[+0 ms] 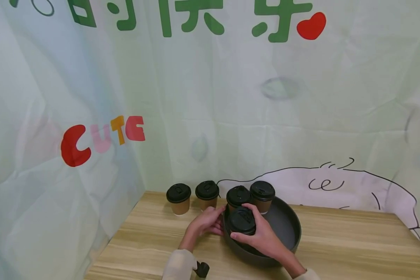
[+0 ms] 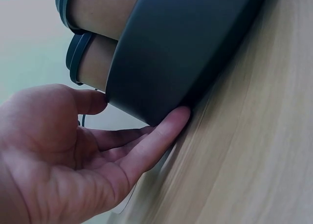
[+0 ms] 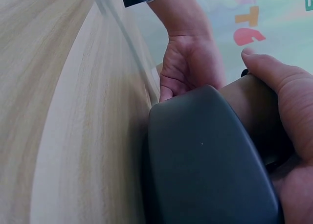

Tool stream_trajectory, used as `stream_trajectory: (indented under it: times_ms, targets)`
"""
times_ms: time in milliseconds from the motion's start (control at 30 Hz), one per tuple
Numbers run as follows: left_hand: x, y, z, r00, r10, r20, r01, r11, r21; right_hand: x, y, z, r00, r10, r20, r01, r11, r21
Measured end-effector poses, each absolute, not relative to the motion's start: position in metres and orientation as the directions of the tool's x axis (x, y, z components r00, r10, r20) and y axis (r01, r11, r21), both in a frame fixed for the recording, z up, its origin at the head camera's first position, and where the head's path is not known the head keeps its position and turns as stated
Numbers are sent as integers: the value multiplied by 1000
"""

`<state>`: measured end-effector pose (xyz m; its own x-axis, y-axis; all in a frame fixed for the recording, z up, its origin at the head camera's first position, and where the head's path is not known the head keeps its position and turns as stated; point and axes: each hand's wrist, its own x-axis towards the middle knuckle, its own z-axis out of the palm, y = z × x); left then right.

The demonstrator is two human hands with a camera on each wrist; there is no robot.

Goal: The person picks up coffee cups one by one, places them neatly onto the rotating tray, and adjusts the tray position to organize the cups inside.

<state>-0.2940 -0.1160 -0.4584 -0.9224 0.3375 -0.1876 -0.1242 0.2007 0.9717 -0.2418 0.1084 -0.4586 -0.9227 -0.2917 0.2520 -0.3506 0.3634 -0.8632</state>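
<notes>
My right hand (image 1: 264, 235) grips a paper coffee cup with a black lid (image 1: 242, 220), thumb and fingers round its sides, in the front left part of a round black tray (image 1: 288, 221). In the right wrist view the cup's brown wall (image 3: 244, 97) shows above the tray's rim. At the tray's left side my left hand (image 1: 208, 221) holds the edge; in the left wrist view its thumb is at the rim and its fingers (image 2: 156, 141) are at the base. Two more lidded cups, one left (image 1: 238, 196) and one right (image 1: 262, 190), stand at the tray's back.
Left of the tray, two lidded coffee cups stand on the wooden table (image 1: 353, 241), an outer one (image 1: 178, 198) and a nearer one (image 1: 207, 194). A printed cloth (image 1: 203, 97) hangs behind the table and along its left side. A small black object (image 1: 202, 269) is by my left sleeve.
</notes>
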Motion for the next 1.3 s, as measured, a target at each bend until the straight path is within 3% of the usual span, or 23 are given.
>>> stream_trajectory:
  times_ms: [367, 600, 767, 867, 1033, 1300]
  targets:
    - [-294, -115, -458, -926, 330, -184, -121, 200, 972, -243, 108, -461, -913, -315, 259, -369, 368, -853]
    - [-292, -116, -457, -925, 337, -175, -115, 190, 975, -246, 122, -455, -899, -349, 266, -410, 450, -794]
    - [-292, -116, -458, -922, 345, -176, -121, 176, 977, -257, 156, -445, -867, -315, 385, -489, 401, -774]
    - [-293, -115, -458, -921, 346, -177, -121, 178, 977, -265, 182, -440, -853, -204, 480, -518, 451, -727]
    - [-293, -114, -457, -922, 345, -175, -116, 186, 976, -272, 219, -445, -889, 0, 458, -360, 619, -698]
    - [-293, -114, -460, -925, 339, -173, -114, 187, 976, -277, 249, -473, -989, 9, 150, -108, 654, -748]
